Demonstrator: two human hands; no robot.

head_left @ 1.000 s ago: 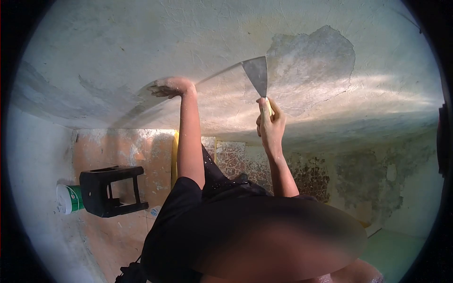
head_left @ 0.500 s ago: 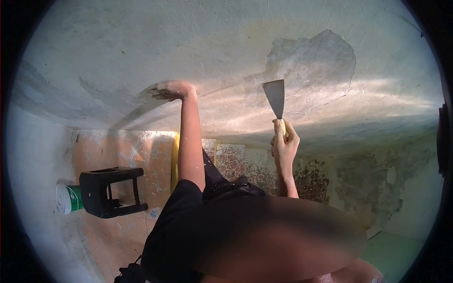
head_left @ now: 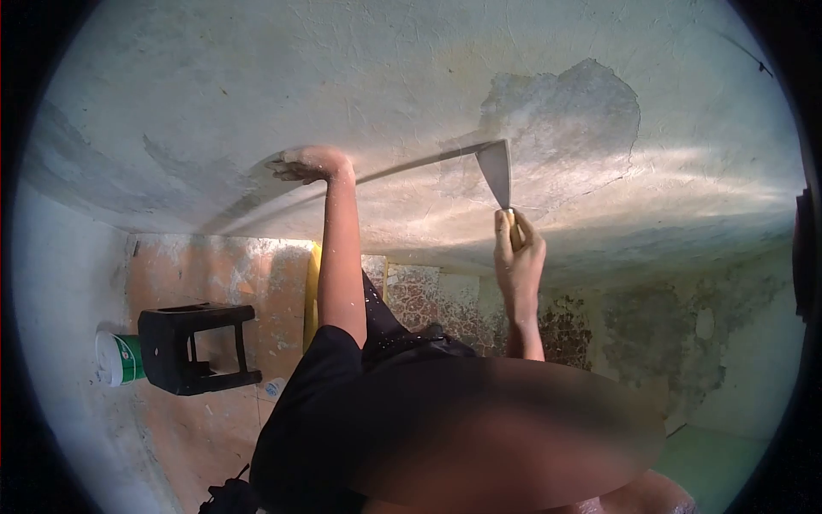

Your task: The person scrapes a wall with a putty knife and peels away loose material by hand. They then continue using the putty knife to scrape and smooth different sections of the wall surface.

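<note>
My left hand (head_left: 301,164) rests against the pale wall (head_left: 360,86), its fingers stretched out to the left and dusted with powder. A putty knife (head_left: 496,174) is in my right hand (head_left: 520,244), held by its light handle with the wide metal blade upward. The blade's top edge meets the wall at the lower left part of a grey bare patch (head_left: 574,120) with a ragged border. A long shadow runs from the blade toward my left wrist.
Below on the left, a black stool (head_left: 201,349) lies beside a white and green bucket (head_left: 120,358) on the stained orange floor (head_left: 205,274). A yellow object (head_left: 313,291) stands behind my left forearm. Dark stains mark the right wall (head_left: 659,334).
The putty knife has moved slightly upward, its blade now touching the wall and turned a little, with a sharper shadow. My left hand stays in place on the wall.
</note>
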